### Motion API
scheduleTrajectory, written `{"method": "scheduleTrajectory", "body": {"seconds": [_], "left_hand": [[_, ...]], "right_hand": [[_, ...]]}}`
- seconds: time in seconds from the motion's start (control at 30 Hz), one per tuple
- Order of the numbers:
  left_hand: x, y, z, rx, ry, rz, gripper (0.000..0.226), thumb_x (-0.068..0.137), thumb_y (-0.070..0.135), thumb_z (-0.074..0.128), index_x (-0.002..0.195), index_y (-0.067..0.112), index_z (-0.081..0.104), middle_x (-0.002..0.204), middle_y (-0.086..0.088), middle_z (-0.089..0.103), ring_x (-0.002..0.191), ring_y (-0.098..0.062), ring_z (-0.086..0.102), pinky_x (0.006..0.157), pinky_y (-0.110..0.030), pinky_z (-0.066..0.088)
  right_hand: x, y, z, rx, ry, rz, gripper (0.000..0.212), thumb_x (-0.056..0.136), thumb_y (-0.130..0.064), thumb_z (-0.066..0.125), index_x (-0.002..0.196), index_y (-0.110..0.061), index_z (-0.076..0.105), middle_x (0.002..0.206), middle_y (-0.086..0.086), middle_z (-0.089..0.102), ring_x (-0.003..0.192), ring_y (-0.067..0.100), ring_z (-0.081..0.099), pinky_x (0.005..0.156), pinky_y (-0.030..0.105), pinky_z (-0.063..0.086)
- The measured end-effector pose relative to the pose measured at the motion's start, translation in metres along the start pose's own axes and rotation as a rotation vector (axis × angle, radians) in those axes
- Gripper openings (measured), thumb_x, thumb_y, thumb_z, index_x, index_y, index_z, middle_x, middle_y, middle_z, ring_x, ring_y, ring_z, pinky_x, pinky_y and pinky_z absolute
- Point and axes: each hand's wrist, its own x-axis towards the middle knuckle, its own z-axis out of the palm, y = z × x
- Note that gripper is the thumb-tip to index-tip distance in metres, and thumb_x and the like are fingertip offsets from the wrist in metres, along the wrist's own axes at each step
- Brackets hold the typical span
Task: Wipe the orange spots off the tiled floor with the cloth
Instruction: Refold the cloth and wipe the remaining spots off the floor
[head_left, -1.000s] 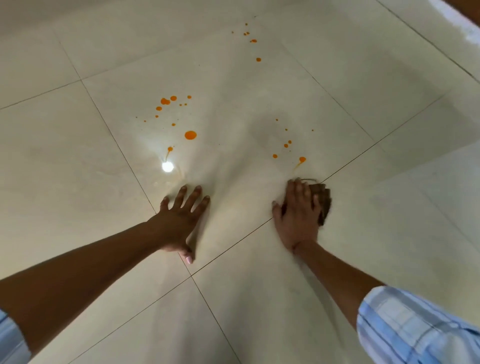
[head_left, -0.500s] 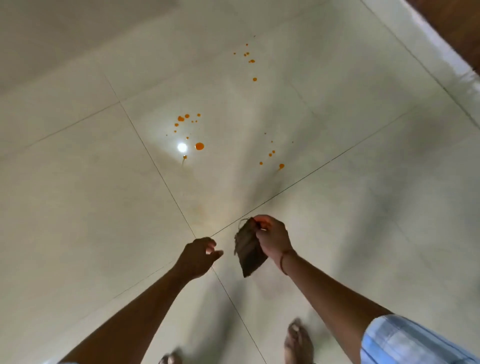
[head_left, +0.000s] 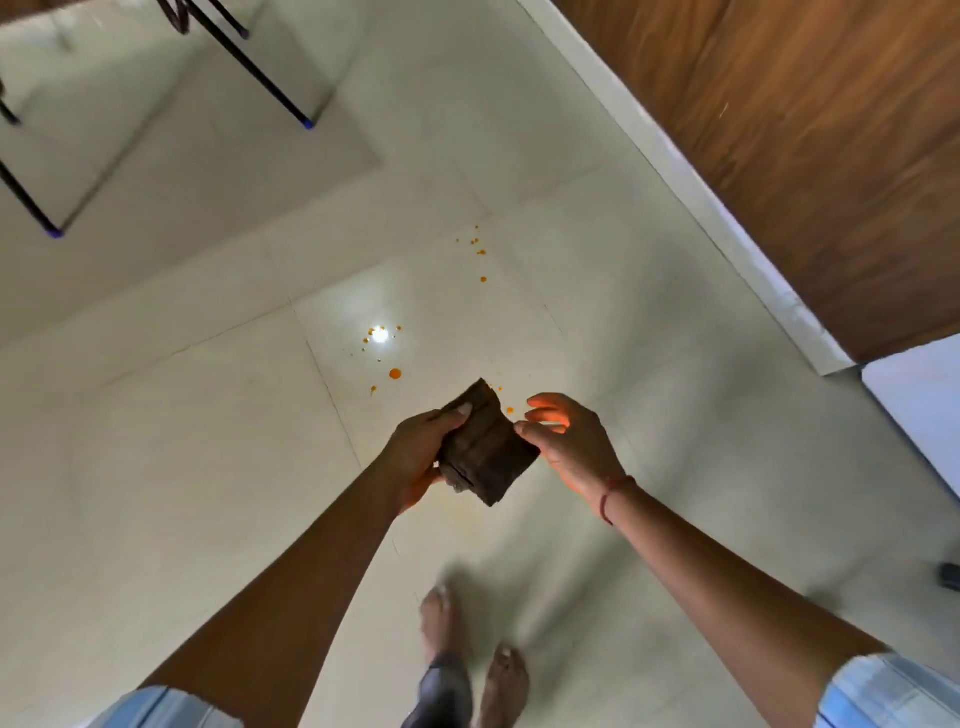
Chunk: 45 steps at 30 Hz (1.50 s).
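Tiled floor fills our view, pale and glossy, with a wooden panel along its right side. Black furniture legs stand at upper left. Folded brown cloth is held up off the floor. Our left hand clasps it, thumb on top. Our right hand touches its edge; we cannot tell if it pinches. Orange spots lie on the tiles beyond.

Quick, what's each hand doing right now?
Left hand: closed, holding the folded cloth.
Right hand: loose at the cloth's edge; whether it has a grip cannot be told.
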Motion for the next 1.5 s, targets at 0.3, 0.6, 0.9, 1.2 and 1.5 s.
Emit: {"method": "scheduleTrajectory", "body": {"seconds": [0.3, 0.6, 0.9, 1.2, 1.5], "left_hand": [[0.013, 0.090, -0.001, -0.418, 0.012, 0.080, 0.034, 0.094, 0.028, 0.056, 0.111, -0.001, 0.059, 0.094, -0.017, 0.061, 0.074, -0.024, 0.063, 0.061, -0.031, 0.051], [0.043, 0.157, -0.010, -0.241, 0.176, 0.030, 0.056, 0.080, 0.053, 0.067, 0.115, 0.008, 0.068, 0.080, -0.002, 0.063, 0.066, -0.014, 0.055, 0.058, -0.025, 0.047], [0.045, 0.214, 0.033, -0.343, 0.140, 0.141, 0.059, 0.073, 0.065, 0.058, 0.105, 0.016, 0.064, 0.073, 0.003, 0.056, 0.064, -0.014, 0.052, 0.062, -0.027, 0.050], [0.055, 0.303, 0.056, -0.369, 0.234, 0.357, 0.060, 0.079, 0.060, 0.061, 0.125, 0.021, 0.058, 0.118, 0.001, 0.064, 0.119, -0.023, 0.058, 0.085, -0.032, 0.046], [0.003, 0.347, 0.063, -0.160, 0.270, 0.482, 0.065, 0.067, 0.056, 0.073, 0.123, 0.027, 0.061, 0.121, 0.000, 0.066, 0.117, -0.022, 0.059, 0.104, -0.049, 0.042]], "right_hand": [[0.032, -0.085, 0.016, -0.489, -0.307, -0.451, 0.059, 0.082, -0.013, 0.076, 0.137, -0.017, 0.054, 0.130, -0.003, 0.060, 0.113, 0.004, 0.056, 0.096, 0.011, 0.041], [0.121, -0.178, -0.007, -0.304, -0.465, -0.423, 0.023, 0.101, -0.015, 0.051, 0.088, -0.010, 0.069, 0.065, 0.002, 0.059, 0.062, 0.003, 0.053, 0.068, 0.016, 0.042], [0.173, -0.261, -0.034, -0.221, -0.396, -0.436, 0.018, 0.099, -0.021, 0.057, 0.098, -0.022, 0.075, 0.095, -0.004, 0.075, 0.095, 0.012, 0.069, 0.089, 0.029, 0.053], [0.232, -0.353, -0.039, -0.372, -0.622, -0.587, 0.019, 0.098, -0.013, 0.054, 0.109, -0.012, 0.069, 0.100, -0.003, 0.070, 0.097, 0.012, 0.064, 0.093, 0.029, 0.048], [0.213, -0.435, -0.045, -0.173, -0.585, -0.564, 0.010, 0.098, -0.015, 0.057, 0.100, -0.012, 0.067, 0.093, 0.000, 0.069, 0.087, 0.011, 0.064, 0.083, 0.027, 0.052]]}}
